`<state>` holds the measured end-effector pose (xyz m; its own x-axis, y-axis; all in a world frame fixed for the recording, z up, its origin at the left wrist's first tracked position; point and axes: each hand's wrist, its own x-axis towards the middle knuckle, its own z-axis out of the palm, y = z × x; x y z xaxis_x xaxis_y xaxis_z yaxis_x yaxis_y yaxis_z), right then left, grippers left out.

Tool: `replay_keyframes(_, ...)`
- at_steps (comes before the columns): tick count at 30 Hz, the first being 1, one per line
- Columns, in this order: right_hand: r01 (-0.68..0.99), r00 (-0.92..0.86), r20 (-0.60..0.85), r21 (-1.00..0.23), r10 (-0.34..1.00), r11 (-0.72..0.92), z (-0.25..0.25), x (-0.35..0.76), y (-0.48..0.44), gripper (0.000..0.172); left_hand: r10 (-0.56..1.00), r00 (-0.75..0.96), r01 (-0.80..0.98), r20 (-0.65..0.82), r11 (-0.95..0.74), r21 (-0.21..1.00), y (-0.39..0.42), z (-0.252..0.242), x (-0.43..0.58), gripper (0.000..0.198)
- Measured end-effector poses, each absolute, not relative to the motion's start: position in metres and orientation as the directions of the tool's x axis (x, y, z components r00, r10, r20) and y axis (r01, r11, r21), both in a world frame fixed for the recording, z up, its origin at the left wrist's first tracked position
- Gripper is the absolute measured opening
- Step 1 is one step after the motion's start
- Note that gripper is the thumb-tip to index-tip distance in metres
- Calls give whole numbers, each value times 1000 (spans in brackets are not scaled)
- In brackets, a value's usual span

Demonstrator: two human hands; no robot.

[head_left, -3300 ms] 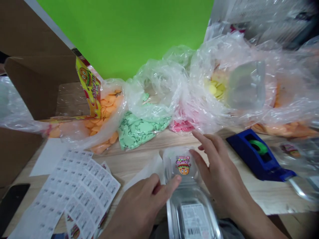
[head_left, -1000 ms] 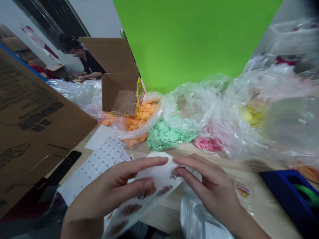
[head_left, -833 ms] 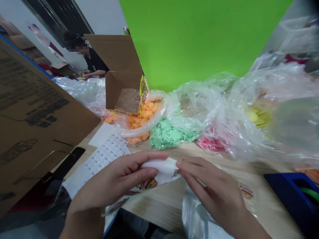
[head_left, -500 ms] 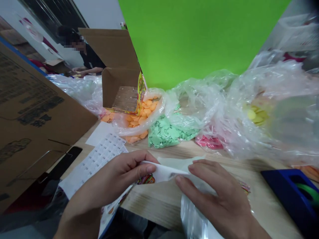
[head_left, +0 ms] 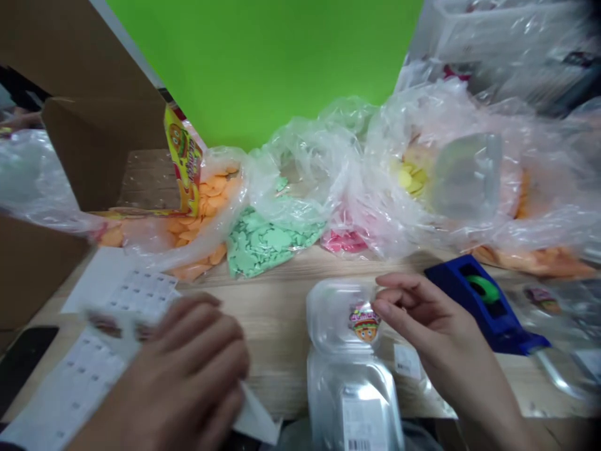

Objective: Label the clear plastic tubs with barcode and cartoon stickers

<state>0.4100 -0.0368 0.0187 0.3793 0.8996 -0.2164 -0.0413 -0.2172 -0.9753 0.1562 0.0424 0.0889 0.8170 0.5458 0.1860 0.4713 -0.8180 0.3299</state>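
My left hand (head_left: pixel 192 369), blurred by motion, has curled fingers around a white sticker sheet (head_left: pixel 257 414); part of it shows past the hand on both sides. Near the middle of the table, my right hand (head_left: pixel 425 326) pinches the edge of a burger sticker (head_left: pixel 364 322) between thumb and index finger. The sticker is over the lid of an unfolded clear plastic clamshell box (head_left: pixel 323 316); whether it touches the lid, I cannot tell. The box's nearer half, at the table's front edge, bears a white barcode label (head_left: pixel 364 423).
Printed label sheets (head_left: pixel 77 391) and a black phone (head_left: pixel 23 363) lie left. Behind are an open carton (head_left: pixel 103 144) and plastic bags with orange (head_left: pixel 213 200), green (head_left: pixel 267 238) and pink pieces (head_left: pixel 345 240). A blue tape dispenser (head_left: pixel 483 307) stands right, near more clear boxes (head_left: pixel 558 313).
My hands have moved apart from the sheet they both held. A burger sticker is now at my right fingertips, above the clear box. My left hand has shifted left, and the view has turned right.
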Motion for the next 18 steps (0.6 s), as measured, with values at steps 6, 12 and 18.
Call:
replay_keyframes(6, -109, 391, -277, -961, 878, -254, 22, 400, -31, 25, 335, 933, 286, 131, -913, 292, 37, 57, 204, 47)
replay_keyframes(12, 57, 441, -164, -976, 882, -210, 14, 390, -34, 19, 336, 941, 307, 36, -895, 324, 41, 53, 209, 52)
replay_keyframes(18, 623, 460, 210, -769, 863, -145, 1, 387, -33, 38, 374, 928, 344, 6, -861, 375, 43, 49, 209, 47)
